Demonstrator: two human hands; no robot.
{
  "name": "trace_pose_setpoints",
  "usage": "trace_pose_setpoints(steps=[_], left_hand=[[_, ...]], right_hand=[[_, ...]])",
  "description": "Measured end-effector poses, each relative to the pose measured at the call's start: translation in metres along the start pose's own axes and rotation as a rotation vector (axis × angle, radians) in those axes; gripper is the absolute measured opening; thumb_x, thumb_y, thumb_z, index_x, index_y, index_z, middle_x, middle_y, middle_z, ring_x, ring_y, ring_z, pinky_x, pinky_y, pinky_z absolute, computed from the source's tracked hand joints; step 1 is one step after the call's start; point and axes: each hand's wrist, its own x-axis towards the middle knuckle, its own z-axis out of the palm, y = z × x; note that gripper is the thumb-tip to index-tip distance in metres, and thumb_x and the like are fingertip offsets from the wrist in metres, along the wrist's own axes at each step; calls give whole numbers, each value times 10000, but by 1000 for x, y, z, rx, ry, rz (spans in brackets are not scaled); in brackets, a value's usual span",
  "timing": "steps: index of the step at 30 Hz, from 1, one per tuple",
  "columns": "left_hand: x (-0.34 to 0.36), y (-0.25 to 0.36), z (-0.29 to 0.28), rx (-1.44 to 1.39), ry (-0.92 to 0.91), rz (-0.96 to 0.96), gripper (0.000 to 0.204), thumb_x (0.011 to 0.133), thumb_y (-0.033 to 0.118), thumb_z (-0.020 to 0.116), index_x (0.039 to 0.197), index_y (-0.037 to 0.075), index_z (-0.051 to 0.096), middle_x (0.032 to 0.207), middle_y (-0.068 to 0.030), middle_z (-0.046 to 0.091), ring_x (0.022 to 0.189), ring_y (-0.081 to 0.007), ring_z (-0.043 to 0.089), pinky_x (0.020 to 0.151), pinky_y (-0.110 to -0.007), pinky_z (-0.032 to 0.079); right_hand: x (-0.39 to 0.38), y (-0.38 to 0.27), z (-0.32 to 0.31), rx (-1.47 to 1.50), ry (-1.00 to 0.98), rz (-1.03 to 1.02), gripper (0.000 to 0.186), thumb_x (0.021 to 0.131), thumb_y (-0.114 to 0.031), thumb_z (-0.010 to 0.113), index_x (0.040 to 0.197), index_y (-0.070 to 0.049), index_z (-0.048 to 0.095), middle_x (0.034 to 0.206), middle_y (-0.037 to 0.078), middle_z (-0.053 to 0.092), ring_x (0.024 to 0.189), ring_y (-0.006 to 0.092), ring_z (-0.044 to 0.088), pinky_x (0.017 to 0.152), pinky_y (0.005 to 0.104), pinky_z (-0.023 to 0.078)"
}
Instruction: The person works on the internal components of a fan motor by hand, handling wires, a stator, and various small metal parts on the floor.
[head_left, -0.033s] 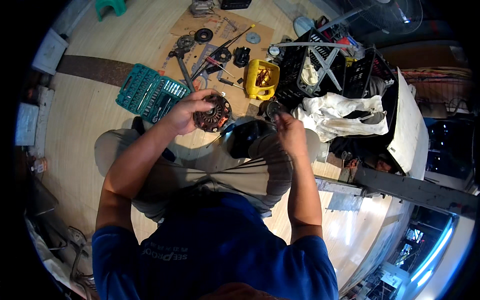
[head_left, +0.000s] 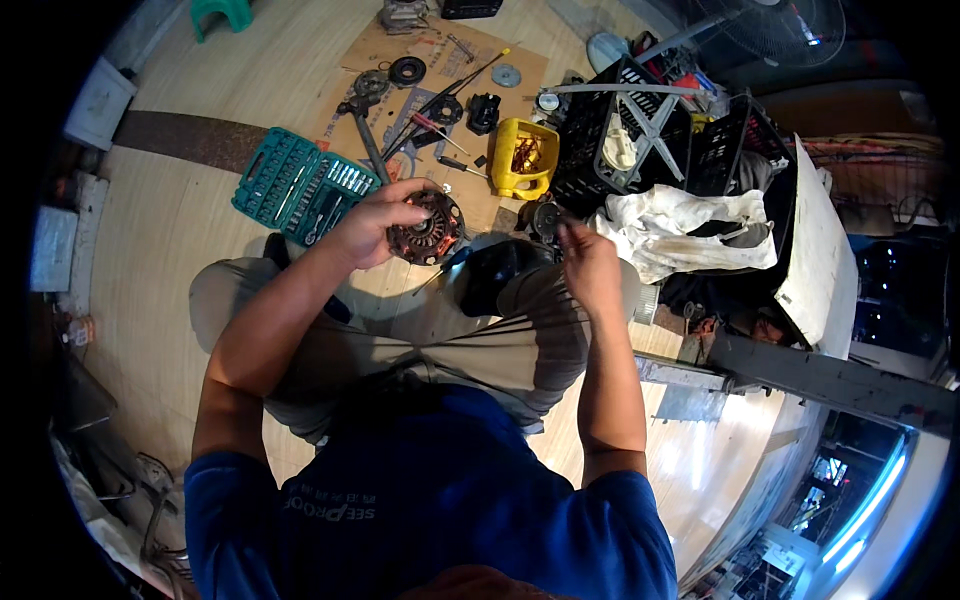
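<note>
In my left hand (head_left: 378,228) is a round, dark motor part with copper windings (head_left: 428,236). My thumb lies over its face, and its slotted centre is turned upward. My right hand (head_left: 592,264) is closed above my right knee, fingertips pressed together. Whatever they hold, if anything, is too small and dark to make out. Just beyond those fingertips sits a dark, round metal part (head_left: 546,220). A blue-handled screwdriver (head_left: 452,262) lies on the floor between my legs.
Ahead, a cardboard sheet (head_left: 345,110) bears a black ring (head_left: 407,71), screwdrivers (head_left: 462,166) and metal parts. A green socket set (head_left: 290,190) lies open at left. A yellow container of screws (head_left: 527,160), black crates (head_left: 610,130) and a white cloth (head_left: 680,235) stand right.
My right hand has shifted slightly to the right, away from the dark round part. My left hand and the part with copper windings stay nearly still.
</note>
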Motion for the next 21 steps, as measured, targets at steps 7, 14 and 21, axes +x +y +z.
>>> trace_pose_setpoints(steps=[7, 14, 21], left_hand=[[7, -14, 0, 297, 360, 173, 448, 853, 133, 637, 1224, -37, 452, 1069, -116, 596, 1022, -164, 579, 871, -290, 469], [7, -2, -7, 83, 499, 255, 315, 908, 204, 561, 1186, 62, 524, 1004, -74, 662, 856, -173, 666, 668, -301, 558], [6, 2, -4, -284, 260, 115, 287, 882, 178, 564, 1139, 57, 521, 1043, -125, 641, 899, -236, 671, 811, -397, 554]], right_hand=[[-37, -62, -58, 55, -41, -60, 185, 921, -118, 584, 1036, 13, 647, 795, 186, 644, 687, 259, 629, 664, 333, 484], [-87, -55, -40, 116, -594, -191, 179, 893, -191, 627, 1006, -62, 681, 776, 190, 644, 697, 388, 601, 623, 399, 489], [-105, 21, -39, -56, -474, 116, 197, 885, -177, 620, 772, -15, 634, 700, 224, 582, 664, 385, 586, 586, 436, 446]])
